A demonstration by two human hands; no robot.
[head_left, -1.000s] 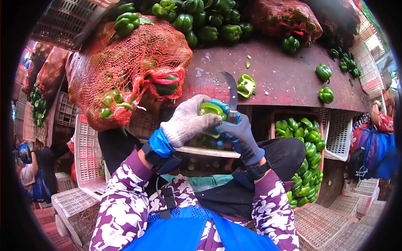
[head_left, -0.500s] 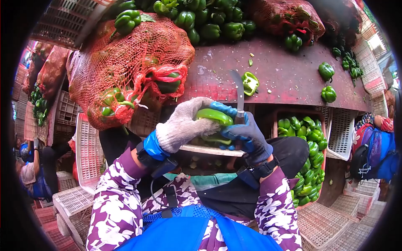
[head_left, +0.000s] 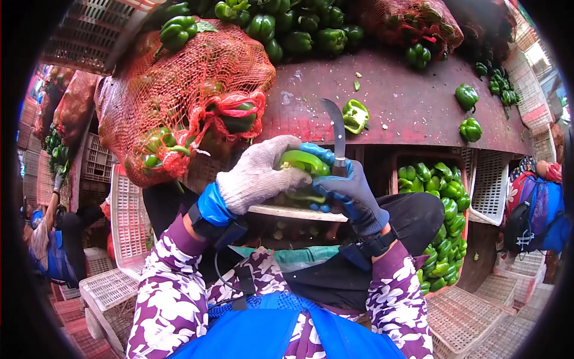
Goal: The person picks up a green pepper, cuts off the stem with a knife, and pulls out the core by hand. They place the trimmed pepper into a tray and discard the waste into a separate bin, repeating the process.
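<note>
In a pale knit glove, my left hand (head_left: 254, 176) is closed around a green bell pepper (head_left: 306, 160), which appears cut open on its lower side. My right hand (head_left: 362, 200), gloved in blue-grey, grips a knife (head_left: 336, 128) by its handle, the curved blade pointing up and away from me. Blue-coated fingers of that hand also rest against the pepper's right side. Just beyond the blade, a cut bell pepper (head_left: 356, 116) lies on the reddish table (head_left: 406, 102) with its pale inside showing.
A red mesh sack (head_left: 185, 78) of peppers bulges at the table's left. Many green peppers (head_left: 445, 239) fill a crate by my right knee. Plastic crates (head_left: 128, 218) stand on both sides. One person (head_left: 57, 239) is at far left, another (head_left: 538, 206) at far right.
Both hands have shifted slightly left with the pepper and knife, and the blade leans a little more leftward. The person at far left has raised an arm toward some peppers.
</note>
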